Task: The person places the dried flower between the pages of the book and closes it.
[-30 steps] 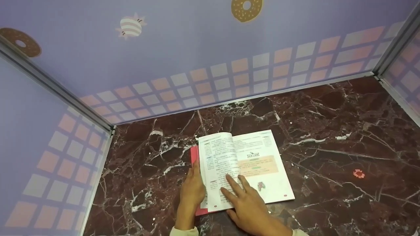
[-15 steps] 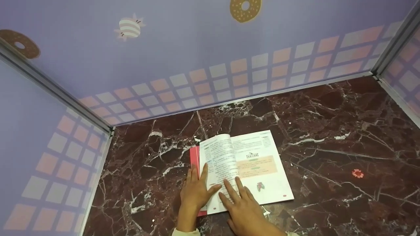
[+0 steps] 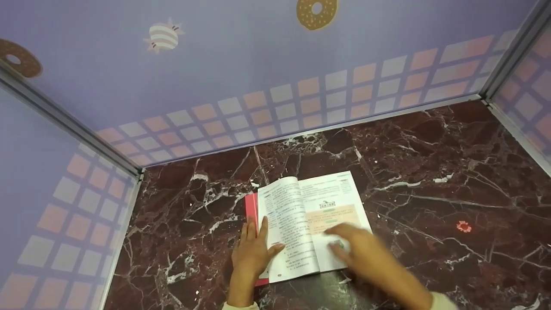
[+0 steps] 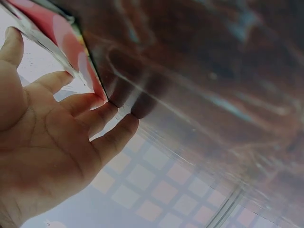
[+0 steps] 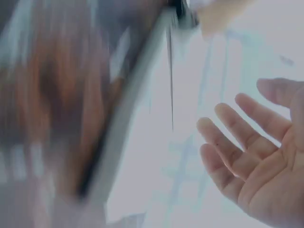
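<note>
An open book [image 3: 282, 224] with printed white pages and a red cover lies on the dark marbled table. My left hand [image 3: 251, 254] rests along its left edge, thumb and index finger over the left page. In the left wrist view, the other fingertips of the left hand [image 4: 61, 118] reach the tabletop beside the cover's edge. Blurred by motion, my right hand [image 3: 361, 252] hovers over the lower part of the right page, overlapping a small picture there. The right wrist view shows the right hand [image 5: 251, 152] with its fingers loosely extended and nothing between them.
Purple wall panels [image 3: 232, 56] with printed donuts and checks enclose the table [image 3: 413, 181] at the back and both sides. A small red flower-shaped mark [image 3: 463, 226] shows on the tabletop to the right of the book.
My left hand has shifted from the book's edge onto the left page, fingers spread. The right hand has lifted off the middle of the book and moved right over the right page.
</note>
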Demonstrator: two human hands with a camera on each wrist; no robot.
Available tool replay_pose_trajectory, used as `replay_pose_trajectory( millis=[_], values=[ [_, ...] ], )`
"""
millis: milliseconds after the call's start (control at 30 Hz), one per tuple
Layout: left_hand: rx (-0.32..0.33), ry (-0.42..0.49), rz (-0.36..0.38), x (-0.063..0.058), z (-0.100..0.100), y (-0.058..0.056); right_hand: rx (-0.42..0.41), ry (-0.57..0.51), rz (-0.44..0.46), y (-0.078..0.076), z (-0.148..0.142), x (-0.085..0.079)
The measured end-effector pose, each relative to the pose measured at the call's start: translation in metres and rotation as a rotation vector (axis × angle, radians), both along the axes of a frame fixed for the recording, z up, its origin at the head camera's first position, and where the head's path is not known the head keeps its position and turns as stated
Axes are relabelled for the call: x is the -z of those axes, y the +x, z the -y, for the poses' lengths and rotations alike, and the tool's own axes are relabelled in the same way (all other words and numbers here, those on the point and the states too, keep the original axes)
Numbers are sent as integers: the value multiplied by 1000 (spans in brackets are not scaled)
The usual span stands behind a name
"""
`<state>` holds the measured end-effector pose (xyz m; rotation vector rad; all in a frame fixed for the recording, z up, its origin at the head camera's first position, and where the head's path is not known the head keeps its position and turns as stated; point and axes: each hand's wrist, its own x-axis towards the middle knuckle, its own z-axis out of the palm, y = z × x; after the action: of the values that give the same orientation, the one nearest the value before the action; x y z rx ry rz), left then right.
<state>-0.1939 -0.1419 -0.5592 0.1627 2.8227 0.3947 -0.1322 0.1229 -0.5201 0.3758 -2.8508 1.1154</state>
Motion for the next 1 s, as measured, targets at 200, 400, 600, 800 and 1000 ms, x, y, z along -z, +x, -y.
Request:
replay_pose_trajectory(
  millis=[200,400,600,800,1000],
  values=[
    [-4,7,-10,1,1,1,390,157,55,-12,-97,-9],
    [2,2,-3,2,1,1,561,251,359,-1,-188,6],
    [4,20,-21,0,1,0,595,286,454,10,-226,24],
    [7,18,-24,0,1,1,613,267,409,11,-224,34],
    [3,19,-23,0,1,1,626,274,416,11,-220,35]
  ],
)
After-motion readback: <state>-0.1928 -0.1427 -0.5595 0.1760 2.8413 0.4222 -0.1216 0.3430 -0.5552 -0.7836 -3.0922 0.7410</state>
